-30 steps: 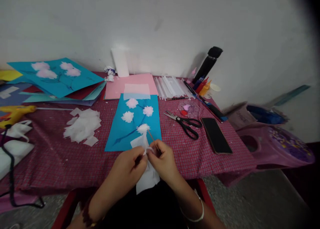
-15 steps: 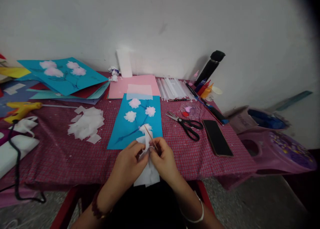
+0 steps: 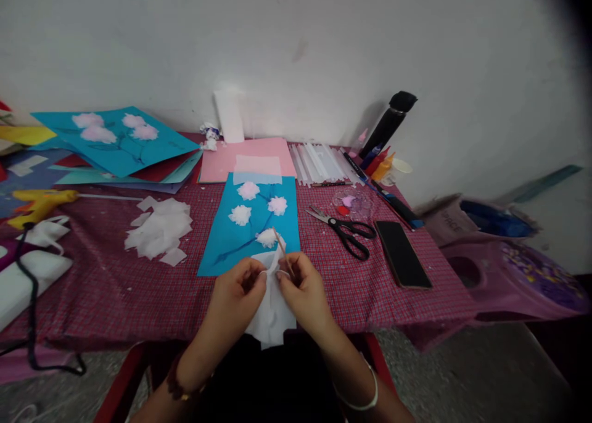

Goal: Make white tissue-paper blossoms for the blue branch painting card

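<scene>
Between my hands is a thin white tissue paper [image 3: 274, 315], creased upward along its middle, over the near edge of the table. My left hand [image 3: 238, 293] pinches its left side. My right hand [image 3: 303, 290] pinches its right side and also holds a thin brown stick [image 3: 283, 249] pointing up and away. Just beyond my fingers lies a blue sheet [image 3: 215, 241] with a painted dark branch and several fluffy white-pink tissue flowers [image 3: 240, 214]. My fingertips hide part of the tissue.
Left, a pile of white tissue squares [image 3: 161, 229] and a yellow glue gun [image 3: 44, 204] with a black cord. Right, black-handled scissors [image 3: 345, 227], a paint palette [image 3: 363, 206] and a phone [image 3: 402, 254]. Behind, glue sticks [image 3: 317, 163] and pink paper [image 3: 215, 164].
My hands have moved slightly apart, spreading the tissue, whose crease now stands up between them. The stick has shifted a little to the right with my right hand.
</scene>
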`<move>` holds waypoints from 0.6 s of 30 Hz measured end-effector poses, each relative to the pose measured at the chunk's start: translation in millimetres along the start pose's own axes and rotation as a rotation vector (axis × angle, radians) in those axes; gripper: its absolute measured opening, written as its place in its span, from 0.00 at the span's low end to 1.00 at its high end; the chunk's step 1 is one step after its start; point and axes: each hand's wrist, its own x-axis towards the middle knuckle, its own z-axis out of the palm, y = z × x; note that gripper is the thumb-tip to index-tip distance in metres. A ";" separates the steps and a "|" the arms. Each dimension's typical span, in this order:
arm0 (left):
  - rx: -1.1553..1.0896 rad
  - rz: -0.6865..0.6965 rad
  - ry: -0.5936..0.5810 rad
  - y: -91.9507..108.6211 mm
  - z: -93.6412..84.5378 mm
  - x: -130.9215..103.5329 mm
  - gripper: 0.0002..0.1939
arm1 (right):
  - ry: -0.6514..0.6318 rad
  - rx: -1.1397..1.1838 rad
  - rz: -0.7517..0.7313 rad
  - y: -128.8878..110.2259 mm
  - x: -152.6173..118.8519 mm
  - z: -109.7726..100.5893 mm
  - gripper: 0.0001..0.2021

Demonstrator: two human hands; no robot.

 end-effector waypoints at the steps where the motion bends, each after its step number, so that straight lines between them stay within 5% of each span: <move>1: 0.000 -0.004 0.002 -0.2 -0.5 0.5 0.06 | -0.001 0.030 0.022 -1.7 0.5 -0.6 0.05; 8: 0.017 0.039 -0.011 3.6 -0.3 -6.1 0.08 | -0.079 0.086 0.112 -8.4 2.6 -1.4 0.11; 18: 0.015 0.071 -0.056 8.4 11.5 -24.5 0.04 | -0.053 -0.033 -0.017 -6.1 -4.9 -3.8 0.03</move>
